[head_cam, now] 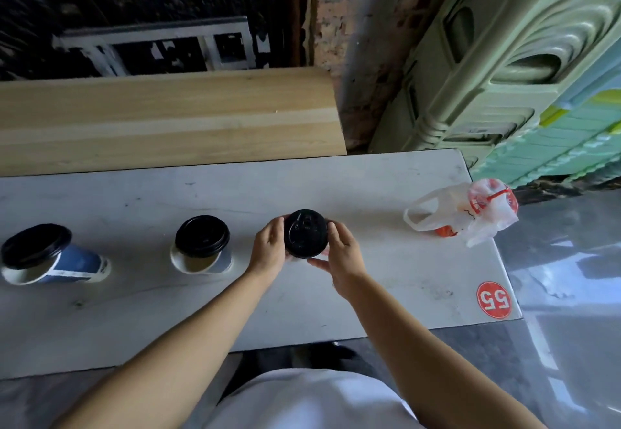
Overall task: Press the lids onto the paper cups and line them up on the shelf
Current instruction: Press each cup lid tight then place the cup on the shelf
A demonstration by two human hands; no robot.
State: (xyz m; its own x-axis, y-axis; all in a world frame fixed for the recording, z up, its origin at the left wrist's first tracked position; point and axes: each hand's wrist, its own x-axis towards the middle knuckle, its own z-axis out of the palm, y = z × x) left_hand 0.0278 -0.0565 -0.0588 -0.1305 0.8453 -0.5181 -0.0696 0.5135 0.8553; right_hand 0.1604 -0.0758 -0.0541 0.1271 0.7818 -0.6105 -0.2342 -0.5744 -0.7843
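Note:
Three paper cups with black lids stand on a white table (336,297). The right cup's black lid (305,233) sits between my two hands and hides the cup under it. My left hand (268,247) grips its left side and my right hand (339,257) cups its right side and front. The middle cup (201,244) stands to the left, its lid lying tilted across the rim. At the far left, a blue and white cup (50,254) also carries a lid that sits askew.
A light wooden shelf (168,119) runs behind the table. A plastic bag with something orange in it (467,213) lies at the table's right end. A red round "55" sticker (494,299) marks the near right corner. Green moulded plastic panels (504,59) lean at the right.

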